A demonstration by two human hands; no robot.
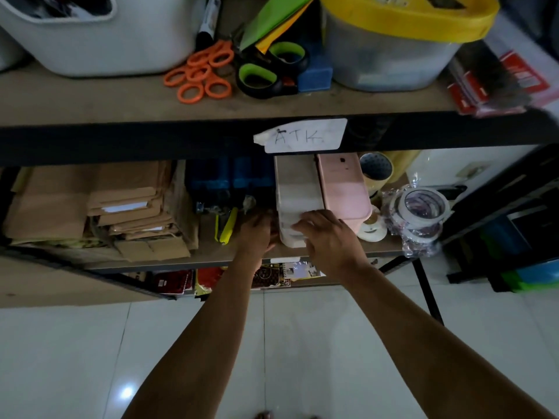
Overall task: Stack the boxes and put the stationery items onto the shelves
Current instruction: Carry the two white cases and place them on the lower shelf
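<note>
White box [298, 189], long axis front-to-back on shelf [317, 252]

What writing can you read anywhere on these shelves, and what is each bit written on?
"ATK" handwritten on the white paper label taped to the front edge of the upper shelf.
Print on the red packets at the right end of that shelf: too blurred to read.
Covers of the notebooks on the lowest shelf: too small to read.
No other readable text.
</note>
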